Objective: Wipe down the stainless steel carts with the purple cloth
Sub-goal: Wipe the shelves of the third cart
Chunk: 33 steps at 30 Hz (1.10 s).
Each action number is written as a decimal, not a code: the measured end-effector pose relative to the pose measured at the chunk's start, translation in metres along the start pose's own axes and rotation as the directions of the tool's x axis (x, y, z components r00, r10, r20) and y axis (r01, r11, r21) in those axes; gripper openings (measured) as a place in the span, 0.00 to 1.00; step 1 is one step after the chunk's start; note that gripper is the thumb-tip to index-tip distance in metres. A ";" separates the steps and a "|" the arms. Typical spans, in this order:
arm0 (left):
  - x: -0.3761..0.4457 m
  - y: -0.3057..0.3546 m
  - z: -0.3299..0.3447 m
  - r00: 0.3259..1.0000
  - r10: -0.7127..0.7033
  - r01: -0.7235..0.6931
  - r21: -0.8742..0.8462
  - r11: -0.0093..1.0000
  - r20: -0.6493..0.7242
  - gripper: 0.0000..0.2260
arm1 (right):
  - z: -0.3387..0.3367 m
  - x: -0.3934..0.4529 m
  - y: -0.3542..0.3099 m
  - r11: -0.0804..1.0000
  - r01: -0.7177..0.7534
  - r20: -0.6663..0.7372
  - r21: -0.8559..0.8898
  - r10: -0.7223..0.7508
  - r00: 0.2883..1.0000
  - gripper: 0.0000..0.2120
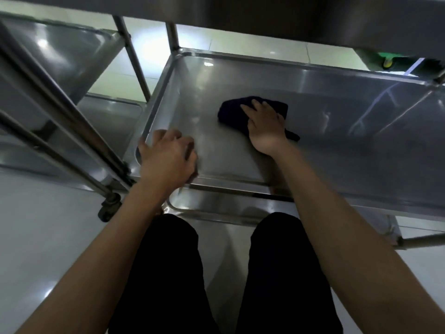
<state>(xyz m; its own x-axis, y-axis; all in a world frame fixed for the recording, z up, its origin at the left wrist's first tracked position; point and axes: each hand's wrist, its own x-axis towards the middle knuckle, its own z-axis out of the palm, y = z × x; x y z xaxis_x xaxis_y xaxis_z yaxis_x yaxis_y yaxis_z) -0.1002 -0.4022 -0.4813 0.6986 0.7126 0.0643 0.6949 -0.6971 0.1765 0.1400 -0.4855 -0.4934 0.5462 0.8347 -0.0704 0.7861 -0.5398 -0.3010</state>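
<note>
- The cloth (243,112) lies bunched and dark on the floor of the middle shelf (337,131) of the cart in front of you, roughly mid-shelf and well apart from every rim.
- Your right hand (263,124) lies flat on top of the cloth, fingers straight and spread, pointing away from you, pressing it down rather than gripping it. Cloth shows beyond the fingertips and out on both sides of the hand.
- Your left hand (166,157) is at the near left corner of the same shelf, fingers curled over the rim; it looks like a steadying grip, though blur hides how tightly it grips.
- You appear to be in the middle of wiping this shelf. The next stroke calls for steady downward pressure while sweeping toward the uncovered stretch on your right and into the corners.
- A second cart (72,59) stands just beside on your left.
</note>
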 end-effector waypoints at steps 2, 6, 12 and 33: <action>-0.004 -0.013 0.000 0.999 0.016 -0.015 -0.021 1.000 0.044 0.17 | 0.011 0.013 -0.029 0.998 0.057 0.002 0.012 -0.057 0.998 0.24; -0.004 -0.028 0.001 0.996 0.020 -0.019 -0.007 1.000 0.082 0.22 | 0.032 0.037 -0.086 0.983 0.185 0.014 0.014 -0.185 0.983 0.24; -0.003 -0.049 0.006 0.997 0.026 -0.029 0.028 0.999 0.076 0.27 | 0.046 0.074 -0.165 0.935 0.355 0.107 0.019 -0.355 0.929 0.25; 0.007 -0.031 -0.008 0.993 -0.028 0.024 0.035 0.999 0.113 0.19 | -0.004 -0.045 0.000 0.992 0.112 0.029 0.064 -0.114 0.993 0.23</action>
<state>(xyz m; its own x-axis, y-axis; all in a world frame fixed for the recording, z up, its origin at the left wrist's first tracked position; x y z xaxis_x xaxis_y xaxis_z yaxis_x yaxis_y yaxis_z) -0.1183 -0.3744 -0.4782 0.6939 0.7182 -0.0520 0.7169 -0.6822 0.1438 0.1162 -0.5230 -0.4867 0.4448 0.8934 -0.0634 0.8219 -0.4352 -0.3675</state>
